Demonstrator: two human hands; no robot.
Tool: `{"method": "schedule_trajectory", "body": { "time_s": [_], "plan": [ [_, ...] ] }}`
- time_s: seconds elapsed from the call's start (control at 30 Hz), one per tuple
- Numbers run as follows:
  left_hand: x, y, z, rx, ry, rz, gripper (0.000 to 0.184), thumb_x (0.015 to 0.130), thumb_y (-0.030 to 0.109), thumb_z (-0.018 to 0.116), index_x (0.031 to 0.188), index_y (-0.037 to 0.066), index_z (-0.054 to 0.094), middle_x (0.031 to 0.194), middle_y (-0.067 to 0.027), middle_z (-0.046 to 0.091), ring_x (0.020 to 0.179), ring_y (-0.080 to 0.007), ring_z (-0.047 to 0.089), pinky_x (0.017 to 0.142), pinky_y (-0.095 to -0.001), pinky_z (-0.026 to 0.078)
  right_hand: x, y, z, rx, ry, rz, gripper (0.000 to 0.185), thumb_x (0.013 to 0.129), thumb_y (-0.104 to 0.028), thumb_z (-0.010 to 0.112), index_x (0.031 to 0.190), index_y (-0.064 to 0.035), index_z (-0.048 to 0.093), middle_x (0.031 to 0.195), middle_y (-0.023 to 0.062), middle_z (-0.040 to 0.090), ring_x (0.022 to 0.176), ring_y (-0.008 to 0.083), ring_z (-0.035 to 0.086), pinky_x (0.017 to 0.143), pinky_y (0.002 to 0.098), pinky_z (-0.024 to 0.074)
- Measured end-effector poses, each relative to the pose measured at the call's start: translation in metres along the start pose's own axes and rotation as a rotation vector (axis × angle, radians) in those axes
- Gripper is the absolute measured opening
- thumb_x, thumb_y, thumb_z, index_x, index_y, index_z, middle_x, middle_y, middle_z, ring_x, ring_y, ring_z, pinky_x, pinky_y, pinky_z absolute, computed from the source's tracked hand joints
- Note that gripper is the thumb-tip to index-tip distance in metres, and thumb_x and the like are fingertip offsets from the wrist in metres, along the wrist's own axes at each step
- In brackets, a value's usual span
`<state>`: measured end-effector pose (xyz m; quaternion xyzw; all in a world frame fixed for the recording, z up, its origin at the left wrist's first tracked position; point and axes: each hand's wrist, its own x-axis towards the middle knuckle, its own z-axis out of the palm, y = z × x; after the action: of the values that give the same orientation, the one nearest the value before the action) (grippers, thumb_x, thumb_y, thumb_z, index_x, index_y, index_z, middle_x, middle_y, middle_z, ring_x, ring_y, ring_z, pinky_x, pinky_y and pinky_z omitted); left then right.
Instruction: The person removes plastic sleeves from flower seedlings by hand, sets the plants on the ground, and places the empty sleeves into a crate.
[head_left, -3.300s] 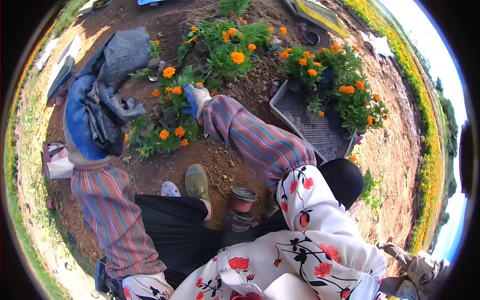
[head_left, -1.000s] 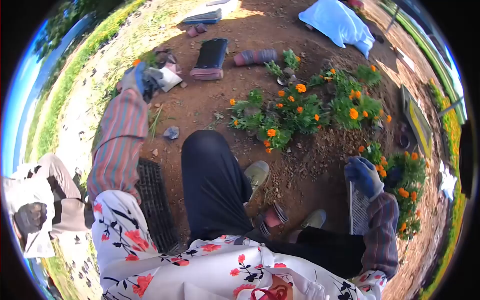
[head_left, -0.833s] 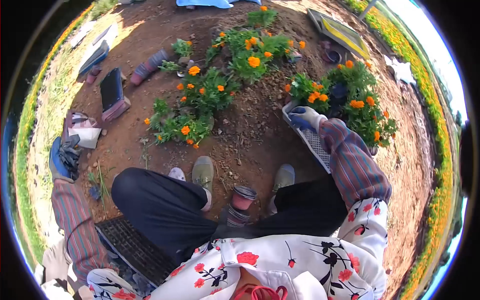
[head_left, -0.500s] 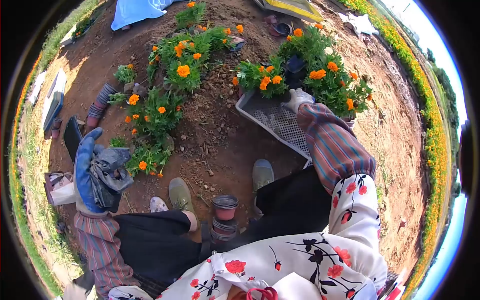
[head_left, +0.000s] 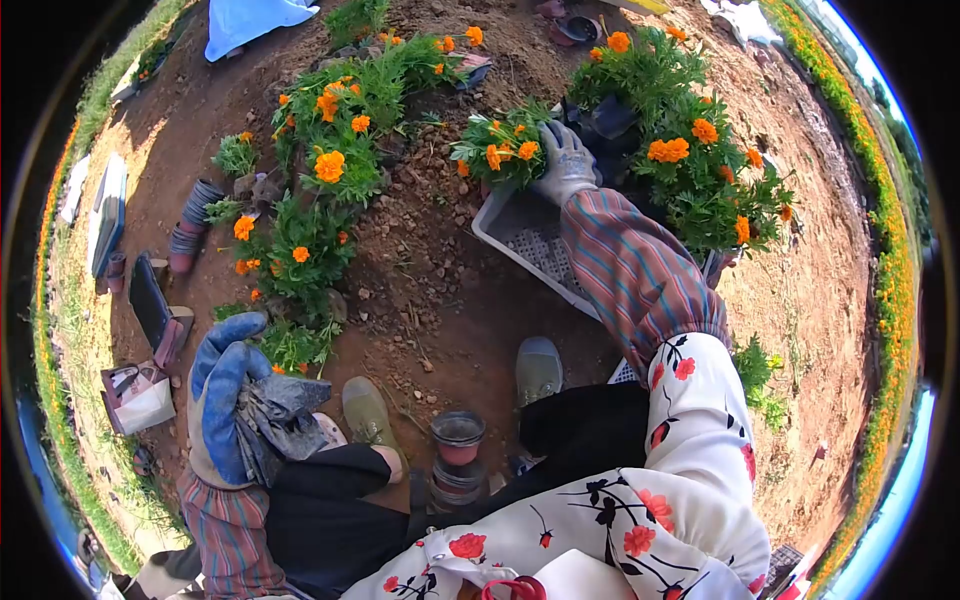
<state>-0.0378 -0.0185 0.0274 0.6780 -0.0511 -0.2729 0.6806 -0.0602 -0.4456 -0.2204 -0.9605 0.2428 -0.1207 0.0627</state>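
Note:
My left hand (head_left: 222,405), in a blue glove, is closed round crumpled dark plastic bags (head_left: 285,415) at the lower left, above my knee. Over the white plastic crate (head_left: 535,258), my right hand (head_left: 565,165), in a pale grey glove, grips the right side of a marigold plant (head_left: 500,150) with orange blooms. Its fingertips are partly hidden by the leaves. A black plastic pot or bag (head_left: 605,125) lies just right of that hand. More marigolds (head_left: 685,165) fill the crate's right side.
Uprooted-looking marigolds (head_left: 340,165) lie in a row on the bare soil to the left. Stacked pots (head_left: 458,440) stand between my shoes. Another pot stack (head_left: 192,225) lies farther left, near a bag (head_left: 140,398). Blue sheeting (head_left: 255,25) is at the top.
My right hand has moved up and left from the crate's floor to the marigold plant. My left hand has moved down and right, still holding the dark plastic bags.

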Motion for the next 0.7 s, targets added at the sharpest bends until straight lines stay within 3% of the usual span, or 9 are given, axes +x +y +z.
{"method": "schedule_trajectory", "body": {
  "time_s": [0.1, 0.13, 0.17, 0.23, 0.27, 0.4, 0.5, 0.63, 0.7],
  "plan": [
    [0.001, 0.001, 0.007, 0.039, -0.004, -0.010, 0.033, 0.087, 0.018, 0.048, 0.114, -0.001, 0.046, 0.076, -0.0024, 0.049, 0.062, -0.0079, 0.052, 0.056, -0.0201, 0.046, 0.010, -0.004, -0.007, 0.046, -0.069, 0.062, 0.092, 0.059, -0.046, 0.070, 0.134, -0.0153, 0.027, 0.135, 0.0094, 0.028, 0.123, 0.0300, 0.029, 0.098, 0.0446, 0.0302],
    [0.001, 0.001, 0.009, 0.048, 0.003, -0.026, 0.032, 0.087, 0.018, 0.048, 0.114, -0.001, 0.046, 0.076, -0.0022, 0.049, 0.062, -0.0073, 0.052, 0.056, -0.0196, 0.046, 0.011, -0.006, -0.006, 0.016, -0.006, 0.053, 0.079, 0.061, -0.044, 0.069, 0.129, -0.0173, 0.037, 0.129, 0.0096, 0.038, 0.119, 0.0299, 0.036, 0.095, 0.0432, 0.0333],
    [0.001, -0.001, 0.008, 0.048, 0.003, -0.025, 0.032, 0.087, 0.018, 0.048, 0.114, -0.001, 0.046, 0.076, -0.0022, 0.049, 0.062, -0.0073, 0.052, 0.056, -0.0196, 0.046, 0.012, -0.007, -0.008, 0.016, -0.005, 0.053, 0.079, 0.061, -0.044, 0.069, 0.129, -0.0173, 0.037, 0.129, 0.0096, 0.038, 0.119, 0.0299, 0.036, 0.095, 0.0432, 0.0333],
    [0.002, -0.005, 0.005, 0.082, -0.030, -0.025, 0.031, 0.087, 0.017, 0.048, 0.113, 0.000, 0.047, 0.075, -0.0019, 0.050, 0.063, -0.0058, 0.051, 0.056, -0.0180, 0.043, 0.017, -0.008, -0.014, 0.081, -0.223, 0.096, 0.062, 0.064, -0.041, 0.067, 0.120, -0.0195, 0.048, 0.121, 0.0071, 0.047, 0.116, 0.0282, 0.040, 0.094, 0.0424, 0.0353],
    [0.001, -0.003, 0.006, 0.084, -0.029, -0.020, 0.031, 0.087, 0.017, 0.048, 0.113, 0.000, 0.047, 0.075, -0.0019, 0.050, 0.063, -0.0058, 0.051, 0.056, -0.0180, 0.043, 0.011, -0.005, -0.009, 0.126, -0.101, 0.077, 0.046, 0.067, -0.040, 0.064, 0.108, -0.0191, 0.057, 0.110, 0.0068, 0.056, 0.108, 0.0274, 0.049, 0.089, 0.0409, 0.0399],
    [-0.004, 0.004, 0.010, 0.071, -0.039, -0.003, 0.030, 0.087, 0.016, 0.048, 0.112, 0.000, 0.049, 0.075, -0.0016, 0.050, 0.064, -0.0046, 0.049, 0.057, -0.0166, 0.041, -0.006, 0.021, -0.002, 0.356, -0.031, 0.022, 0.039, 0.071, -0.041, 0.059, 0.100, -0.0146, 0.060, 0.095, 0.0105, 0.062, 0.092, 0.0301, 0.057, 0.078, 0.0383, 0.0456],
    [-0.009, 0.003, 0.009, 0.011, -0.041, 0.001, 0.030, 0.087, 0.017, 0.048, 0.113, 0.000, 0.049, 0.075, -0.0013, 0.050, 0.063, -0.0043, 0.048, 0.056, -0.0165, 0.040, -0.028, 0.015, -0.059, 0.196, -0.132, 0.078, 0.039, 0.073, -0.041, 0.057, 0.101, -0.0133, 0.060, 0.094, 0.0101, 0.063, 0.093, 0.0296, 0.057, 0.078, 0.0383, 0.0454],
    [-0.016, 0.005, 0.008, -0.002, -0.113, -0.010, 0.030, 0.088, 0.017, 0.048, 0.112, 0.000, 0.049, 0.076, -0.0011, 0.049, 0.065, -0.0044, 0.048, 0.058, -0.0166, 0.041, -0.082, 0.029, -0.082, 0.553, -0.150, 0.040, 0.039, 0.074, -0.040, 0.058, 0.102, -0.0121, 0.059, 0.098, 0.0092, 0.062, 0.092, 0.0285, 0.058, 0.077, 0.0365, 0.0458],
    [-0.018, 0.003, 0.010, 0.038, -0.121, 0.056, 0.029, 0.088, 0.016, 0.047, 0.112, 0.000, 0.050, 0.076, -0.0013, 0.049, 0.068, -0.0044, 0.047, 0.059, -0.0168, 0.041, -0.108, 0.037, -0.070, 0.326, -0.219, 0.025, 0.031, 0.074, -0.018, 0.064, 0.102, -0.0043, 0.058, 0.096, 0.0071, 0.063, 0.090, 0.0199, 0.060, 0.079, 0.0307, 0.0456]
  ]
}}
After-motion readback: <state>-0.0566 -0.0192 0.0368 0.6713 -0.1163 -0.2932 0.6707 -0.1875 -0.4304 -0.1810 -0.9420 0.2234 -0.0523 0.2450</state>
